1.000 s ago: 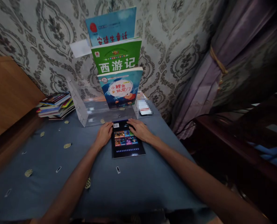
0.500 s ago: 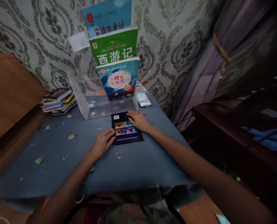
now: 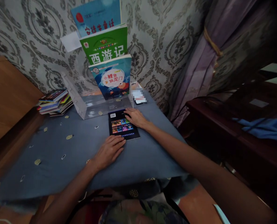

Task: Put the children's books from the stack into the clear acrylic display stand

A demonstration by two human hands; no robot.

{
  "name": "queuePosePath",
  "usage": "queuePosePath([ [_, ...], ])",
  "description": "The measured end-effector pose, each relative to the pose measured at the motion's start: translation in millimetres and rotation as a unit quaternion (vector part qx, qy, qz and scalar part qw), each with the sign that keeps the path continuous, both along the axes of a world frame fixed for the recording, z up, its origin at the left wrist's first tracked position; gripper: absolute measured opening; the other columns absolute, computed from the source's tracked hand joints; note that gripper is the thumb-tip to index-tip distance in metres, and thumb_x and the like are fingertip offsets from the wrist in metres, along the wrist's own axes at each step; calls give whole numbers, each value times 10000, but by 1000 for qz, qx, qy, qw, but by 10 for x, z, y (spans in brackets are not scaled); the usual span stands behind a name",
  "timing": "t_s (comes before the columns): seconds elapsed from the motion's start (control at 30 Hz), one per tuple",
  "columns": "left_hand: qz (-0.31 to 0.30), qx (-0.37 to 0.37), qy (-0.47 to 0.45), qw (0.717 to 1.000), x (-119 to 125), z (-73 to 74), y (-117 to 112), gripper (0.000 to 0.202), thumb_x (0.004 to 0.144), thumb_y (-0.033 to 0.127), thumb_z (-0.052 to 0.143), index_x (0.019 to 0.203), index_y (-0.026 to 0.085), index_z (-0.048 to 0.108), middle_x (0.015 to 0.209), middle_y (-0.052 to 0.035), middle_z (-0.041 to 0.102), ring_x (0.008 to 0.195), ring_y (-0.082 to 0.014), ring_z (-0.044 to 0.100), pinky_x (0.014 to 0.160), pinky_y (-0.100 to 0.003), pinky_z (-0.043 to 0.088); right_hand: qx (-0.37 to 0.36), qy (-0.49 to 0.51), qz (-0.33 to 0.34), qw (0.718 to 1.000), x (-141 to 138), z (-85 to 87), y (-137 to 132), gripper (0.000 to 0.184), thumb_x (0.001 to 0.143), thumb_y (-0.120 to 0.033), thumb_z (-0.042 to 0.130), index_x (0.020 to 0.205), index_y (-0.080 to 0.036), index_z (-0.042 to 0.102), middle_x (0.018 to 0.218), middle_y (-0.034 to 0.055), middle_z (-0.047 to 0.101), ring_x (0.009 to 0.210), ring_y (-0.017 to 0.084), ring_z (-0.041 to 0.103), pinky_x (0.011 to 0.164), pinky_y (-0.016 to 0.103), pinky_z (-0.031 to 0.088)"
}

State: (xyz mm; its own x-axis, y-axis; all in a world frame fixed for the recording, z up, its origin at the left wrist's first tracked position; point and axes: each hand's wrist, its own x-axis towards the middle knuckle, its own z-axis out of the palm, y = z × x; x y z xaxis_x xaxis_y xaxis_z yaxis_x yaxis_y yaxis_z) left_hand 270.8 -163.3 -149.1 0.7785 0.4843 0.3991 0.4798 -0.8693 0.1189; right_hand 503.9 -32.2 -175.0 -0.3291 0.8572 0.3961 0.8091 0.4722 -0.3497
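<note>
A dark book (image 3: 123,124) lies flat on the blue tablecloth, with a barcode at its top left and rows of small colourful pictures. My left hand (image 3: 111,147) rests at the book's lower left edge, fingers stretched out and palm down. On the upper right part of the same book lies my right hand (image 3: 136,118), flat with its fingers extended. Just behind the book stands a clear acrylic rack (image 3: 84,113). It bears a blue book (image 3: 112,79) in front, a green book (image 3: 105,43) behind that, and another blue book (image 3: 96,17) at the top.
A pile of books (image 3: 55,102) sits at the table's back left, beside a wooden panel (image 3: 9,96). Right of the rack is a phone-like item (image 3: 139,96), partly blurred. A purple curtain (image 3: 196,74) hangs at the right, near a dark red cabinet (image 3: 208,124).
My left hand has slid from the book's left side down to its lower edge. My right hand stays on the book's upper right. The view has shifted slightly.
</note>
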Motion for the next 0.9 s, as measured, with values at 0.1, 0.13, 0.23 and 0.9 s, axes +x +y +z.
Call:
queuePosePath([
  [0.1, -30, -13, 20, 999, 273, 8, 49, 343, 1018, 266, 449, 1327, 183, 572, 1265, -111, 668, 1244, -233, 583, 1032, -453, 506, -21, 27, 9, 999, 26, -17, 27, 344, 943, -215, 543, 1247, -105, 661, 1366, 168, 618, 1324, 274, 534, 1123, 430, 407],
  [0.13, -38, -13, 25, 999, 359, 12, 64, 345, 1017, 257, 445, 1326, 168, 572, 1268, -117, 666, 1250, -234, 577, 1039, -448, 501, -27, 39, 12, 999, 35, -25, 36, 346, 942, -211, 542, 1250, -106, 660, 1371, 165, 615, 1330, 270, 528, 1127, 426, 401],
  [0.23, -54, -10, 32, 998, 558, 42, 121, 339, 1019, 244, 424, 1285, 133, 602, 1255, -129, 671, 1215, -232, 597, 1037, -425, 504, -41, 88, 14, 995, 70, -47, 63, 345, 943, -202, 527, 1258, -151, 661, 1356, 122, 636, 1318, 247, 542, 1124, 421, 406],
  [0.9, 127, -37, 44, 990, 796, -14, 1539, 359, 974, 189, 455, 1290, 164, 621, 1343, -122, 619, 1216, -285, 568, 1006, -468, 459, -75, 415, -51, 905, 188, -185, 276, 301, 957, -180, 441, 1133, -187, 684, 1088, 76, 738, 1051, 191, 685, 969, 391, 529],
])
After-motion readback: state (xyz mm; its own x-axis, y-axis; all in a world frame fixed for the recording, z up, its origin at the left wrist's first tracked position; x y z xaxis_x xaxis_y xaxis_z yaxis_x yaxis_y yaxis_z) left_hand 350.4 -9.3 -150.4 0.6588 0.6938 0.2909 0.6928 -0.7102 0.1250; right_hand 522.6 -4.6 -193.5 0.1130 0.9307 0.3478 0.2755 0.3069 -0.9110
